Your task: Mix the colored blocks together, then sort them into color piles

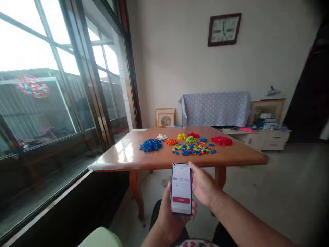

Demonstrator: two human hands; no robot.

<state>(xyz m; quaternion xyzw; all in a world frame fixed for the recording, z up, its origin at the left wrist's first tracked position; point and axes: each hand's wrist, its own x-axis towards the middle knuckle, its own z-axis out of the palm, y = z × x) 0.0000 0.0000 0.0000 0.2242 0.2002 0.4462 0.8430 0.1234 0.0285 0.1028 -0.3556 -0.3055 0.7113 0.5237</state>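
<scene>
A smartphone (181, 188) stands upright before me, its screen showing 00:00:00 above a red button. My left hand (172, 218) wraps round its lower part, thumb along the left edge and fingertips showing past the right edge. At the upper right edge, my right hand (203, 183) grips the phone with the thumb near the top corner; its other fingers are mostly hidden. Beyond the phone, small plastic pieces lie on the wooden table (164, 164): a large blue pile (151, 145), a mixed-colour spread (194, 149) and a red pile (222, 140).
Smaller piles are white (162, 137), orange (171, 141), yellow (181, 136) and green (191, 139). A pale green seat (101, 237) is at lower left, beside tall windows (77, 68). Behind the table are a cloth-covered object (216, 109) and a low cabinet (275, 140).
</scene>
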